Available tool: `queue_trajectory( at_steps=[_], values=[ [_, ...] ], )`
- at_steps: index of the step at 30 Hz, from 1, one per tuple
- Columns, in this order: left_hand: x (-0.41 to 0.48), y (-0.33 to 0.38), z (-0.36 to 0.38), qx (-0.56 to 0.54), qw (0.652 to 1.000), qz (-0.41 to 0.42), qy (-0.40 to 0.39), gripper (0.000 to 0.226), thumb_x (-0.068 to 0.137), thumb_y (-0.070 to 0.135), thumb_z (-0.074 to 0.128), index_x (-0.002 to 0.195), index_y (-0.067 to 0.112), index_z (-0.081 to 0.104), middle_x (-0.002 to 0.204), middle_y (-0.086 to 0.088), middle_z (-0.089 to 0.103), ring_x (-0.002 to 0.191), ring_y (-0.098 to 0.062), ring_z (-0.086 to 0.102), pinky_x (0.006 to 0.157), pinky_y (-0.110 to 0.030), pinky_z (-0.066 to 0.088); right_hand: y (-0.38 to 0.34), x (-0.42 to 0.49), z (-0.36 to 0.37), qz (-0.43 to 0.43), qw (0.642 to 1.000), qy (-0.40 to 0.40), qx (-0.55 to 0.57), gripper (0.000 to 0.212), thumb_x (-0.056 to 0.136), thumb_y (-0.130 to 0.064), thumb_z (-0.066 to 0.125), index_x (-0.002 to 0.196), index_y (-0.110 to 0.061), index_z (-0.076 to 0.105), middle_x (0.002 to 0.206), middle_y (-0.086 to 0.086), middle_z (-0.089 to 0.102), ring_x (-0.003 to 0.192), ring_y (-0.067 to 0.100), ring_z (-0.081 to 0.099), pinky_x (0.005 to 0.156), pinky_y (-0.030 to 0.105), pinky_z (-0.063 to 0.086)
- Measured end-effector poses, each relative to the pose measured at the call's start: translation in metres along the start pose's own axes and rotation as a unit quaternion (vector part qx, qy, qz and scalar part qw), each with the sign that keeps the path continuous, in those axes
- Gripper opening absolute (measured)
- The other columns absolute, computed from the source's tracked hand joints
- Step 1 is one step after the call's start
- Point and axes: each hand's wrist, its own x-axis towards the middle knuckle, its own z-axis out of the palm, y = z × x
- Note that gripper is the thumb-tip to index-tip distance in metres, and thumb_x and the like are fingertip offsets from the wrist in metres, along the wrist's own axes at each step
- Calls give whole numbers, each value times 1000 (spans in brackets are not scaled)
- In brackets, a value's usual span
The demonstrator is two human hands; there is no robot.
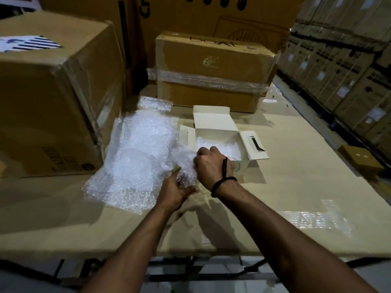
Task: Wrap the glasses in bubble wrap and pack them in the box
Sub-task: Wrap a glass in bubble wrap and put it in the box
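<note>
Head view: your one camera looks down at both hands over the bench [296, 187], which is covered with flat cardboard.
Your right hand [208, 166]: knuckles up and fingers curled tight, it pinches the top of the bubble-wrap bundle [186, 163]. A black wristband [223, 183] sits on that wrist.
Your left hand [177, 190]: it is at the near, lower end of the bundle, palm turned toward it. Thumb and fingers curve round the wrap, holding it from below.
Bundle: you hold it between both hands just above the bench, near the left flap of the white box [215, 123]. The wrap blurs what is inside, so its contents cannot be told.
White box: it stands open on the bench just behind your right hand with its flaps spread out. More wrap [226, 150] lies inside it.
Bare glass [236, 166]: clear and unwrapped, it stands just right of your right wrist, beside the box's front wall.
Spare sheets [137, 157]: a loose pile of bubble wrap lies flat on the bench to the left of your hands.
Surroundings: a large carton [53, 92] stands at the left and a taped carton [211, 70] behind the white box. Stacked cartons [349, 70] line the right side.
</note>
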Motion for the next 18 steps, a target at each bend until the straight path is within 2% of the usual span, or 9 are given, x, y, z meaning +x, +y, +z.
queue_trajectory(
  at_steps=[2,5,6,8,11,12,14,16,18],
  values=[
    [2,-2,-2,-10,1000,3,-5,78,63,15,91,132,18,53,127,0,64,110,-11,62,92,-28,51,2,0,-14,-40,993,-105,-22,22,89,-12,47,98,-17,67,104,5,62,103,28,52,69,30,35],
    [0,-5,0,-51,998,-11,-19,71,64,6,88,128,21,61,112,2,72,104,-17,68,88,-42,57,11,4,-32,-45,969,-243,-12,26,93,-19,47,112,-21,64,111,8,62,107,30,55,83,32,47],
    [-1,-5,1,-81,996,-18,-27,72,64,4,87,128,23,60,112,0,72,105,-21,68,87,-46,57,14,4,-33,-31,969,-245,4,26,93,-26,50,114,-24,64,113,7,63,108,30,57,87,34,49],
    [0,-6,3,-105,994,-13,-37,72,65,4,88,126,33,61,113,4,72,108,-21,68,89,-45,56,18,2,-32,9,988,-150,40,28,88,-42,58,112,-30,66,113,3,66,107,27,59,86,36,49],
    [-1,0,-3,-73,997,12,-34,61,69,7,87,108,45,59,100,24,71,101,-2,67,78,-15,51,10,-6,-22,16,996,-12,88,48,81,-52,65,124,-30,57,125,-2,60,109,24,55,86,36,46],
    [-2,1,-5,-60,997,21,-32,57,70,11,87,109,43,60,100,22,71,100,-2,67,75,-11,49,7,-8,-16,-6,996,-16,86,54,82,-51,65,130,-30,52,132,-4,56,111,24,52,87,36,43],
    [0,-1,-3,-44,998,39,-32,53,70,19,87,117,27,64,102,10,73,99,-9,69,72,-12,49,1,-7,-5,-46,996,-45,61,39,88,-44,58,126,-31,56,131,-8,57,108,24,49,84,34,37],
    [-2,-1,-2,-61,997,26,-28,57,69,19,88,121,16,65,104,3,74,99,-14,70,74,-23,55,-2,-6,0,-36,996,-70,40,19,92,-36,47,99,-28,64,110,-6,66,101,24,48,76,34,31],
    [-2,0,-4,-47,998,18,-23,58,70,19,88,122,21,65,108,5,73,101,-13,69,81,-37,58,-5,-2,-6,-19,993,-117,26,23,92,-32,40,84,-25,60,95,0,66,101,26,48,74,35,26]
  ],
)
